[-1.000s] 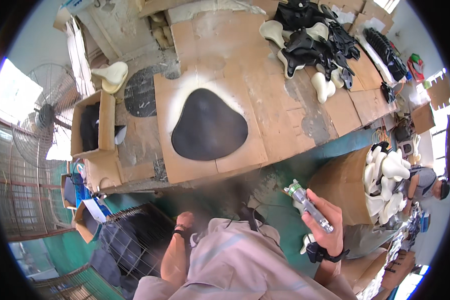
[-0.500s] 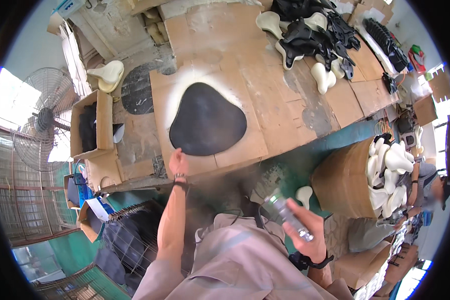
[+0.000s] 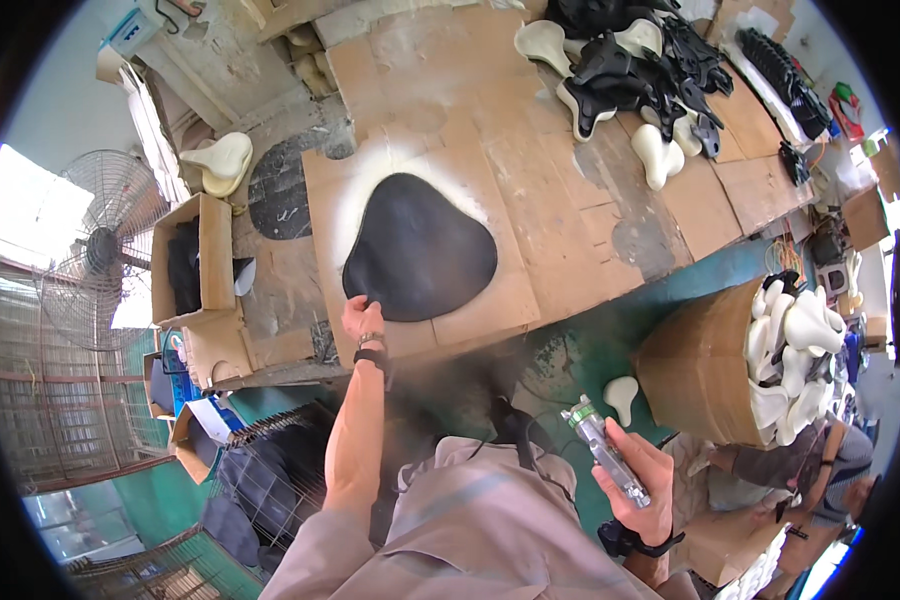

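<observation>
A black, rounded-triangular bicycle saddle cover [image 3: 420, 250] lies flat on the cardboard-covered table [image 3: 570, 255], with pale overspray around its far edges. At its near left corner my left hand [image 3: 363, 320] is closed, thumb and fingers pinching the edge. My right hand [image 3: 645, 485] is wrapped around a silver spray gun [image 3: 610, 455] with a greenish front end. I hold the gun low on the right, well away from the cover and off the table's near edge.
Cream saddle foams and black saddle shells [image 3: 610, 80] are heaped at the far right. A tall carton [image 3: 690, 365] full of cream foams stands right, with another person [image 3: 820, 465] beyond it. On the left are an open box [image 3: 215, 265], a foam [image 3: 220, 160] and a caged fan [image 3: 105, 245].
My left hand has come onto the cover's near left corner. The spray gun has shifted right and lower in the view. The person on the right now bends nearer.
</observation>
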Motion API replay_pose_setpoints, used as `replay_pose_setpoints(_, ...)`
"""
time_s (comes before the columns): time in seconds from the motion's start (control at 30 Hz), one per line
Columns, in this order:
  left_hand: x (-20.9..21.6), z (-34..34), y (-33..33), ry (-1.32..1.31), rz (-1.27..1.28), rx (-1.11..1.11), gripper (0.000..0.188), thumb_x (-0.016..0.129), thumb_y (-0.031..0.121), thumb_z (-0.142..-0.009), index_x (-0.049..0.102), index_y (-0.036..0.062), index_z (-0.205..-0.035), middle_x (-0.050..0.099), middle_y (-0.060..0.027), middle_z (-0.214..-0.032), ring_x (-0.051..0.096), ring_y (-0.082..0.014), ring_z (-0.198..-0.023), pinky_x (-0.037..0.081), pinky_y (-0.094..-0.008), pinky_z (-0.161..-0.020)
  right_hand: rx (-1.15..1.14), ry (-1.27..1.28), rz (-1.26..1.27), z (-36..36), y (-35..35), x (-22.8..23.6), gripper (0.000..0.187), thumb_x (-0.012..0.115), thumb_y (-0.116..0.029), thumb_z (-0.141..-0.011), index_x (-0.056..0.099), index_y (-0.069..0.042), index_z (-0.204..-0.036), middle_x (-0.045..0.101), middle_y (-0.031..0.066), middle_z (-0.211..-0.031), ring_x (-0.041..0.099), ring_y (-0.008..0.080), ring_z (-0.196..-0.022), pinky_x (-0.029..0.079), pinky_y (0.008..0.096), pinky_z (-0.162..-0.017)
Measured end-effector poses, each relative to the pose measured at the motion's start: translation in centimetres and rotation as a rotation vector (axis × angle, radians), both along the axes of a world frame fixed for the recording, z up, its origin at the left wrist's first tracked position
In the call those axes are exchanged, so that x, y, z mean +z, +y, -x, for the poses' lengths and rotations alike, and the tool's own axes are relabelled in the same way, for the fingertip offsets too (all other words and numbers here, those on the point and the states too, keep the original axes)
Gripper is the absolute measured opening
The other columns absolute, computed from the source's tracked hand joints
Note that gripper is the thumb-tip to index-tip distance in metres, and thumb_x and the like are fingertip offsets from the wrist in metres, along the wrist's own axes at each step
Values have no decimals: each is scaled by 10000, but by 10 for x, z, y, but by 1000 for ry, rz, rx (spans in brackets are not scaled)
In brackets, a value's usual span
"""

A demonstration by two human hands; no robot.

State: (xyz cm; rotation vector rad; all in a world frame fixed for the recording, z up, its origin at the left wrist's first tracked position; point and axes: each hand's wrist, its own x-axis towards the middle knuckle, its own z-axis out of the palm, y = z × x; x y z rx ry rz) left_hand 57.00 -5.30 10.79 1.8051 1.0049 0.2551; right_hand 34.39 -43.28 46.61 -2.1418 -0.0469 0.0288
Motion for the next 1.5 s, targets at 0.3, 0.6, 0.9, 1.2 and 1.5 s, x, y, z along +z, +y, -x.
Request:
replay_pose_setpoints(0.3, -43, -3, 17, -97, 974, 270, 217, 631, 107, -870, 607, 35, -1073, 627, -120, -989, 610, -275, -958, 509, -464, -834, 123, -46, -34, -14, 1, 5, 578, 748, 12, -703, 600, 18, -1262, 659, 166, -859, 625, 274, -687, 486, 321, -630)
replay_pose_setpoints(0.6, 20, -37, -9, -435, 1318, 137, 87, 597, 61, -774, 556, 70, -851, 600, -77, -842, 580, -287, -841, 486, -439, -833, 0, -119, -44, -12, 8, -2, 546, 717, -5, -766, 575, 31, -1292, 653, 151, -861, 631, 247, -712, 495, 294, -661)
replay_pose_setpoints(0.9, 234, -31, 13, -1101, 1594, -102, 335, 516, 107, -743, 629, -4, -1039, 686, -128, -1074, 660, -316, -977, 505, -454, -919, -20, 131, -237, -20, 46, 13, 606, 631, -87, -873, 423, 64, -1422, 675, 91, -998, 555, 78, -685, 482, 226, -601)
replay_pose_setpoints(1.2, 336, 197, 96, -1605, 1292, 139, 412, 505, 125, -737, 619, -14, -1107, 667, -140, -1144, 628, -329, -1052, 456, -465, -987, 442, 278, -112, -26, 93, 30, 365, 566, -84, -930, 580, 22, -1279, 678, 105, -1095, 583, 114, -772, 479, 253, -641)
replay_pose_setpoints(1.5, 311, 456, 102, -1894, 738, 733, 482, 473, 126, -742, 614, -21, -1179, 663, -163, -1180, 613, -356, -1100, 439, -482, -1026, 954, 302, 303, -50, 143, -8, 350, 571, -143, -961, 599, -75, -1303, 645, 10, -934, 514, 86, -660, 410, 244, -556)
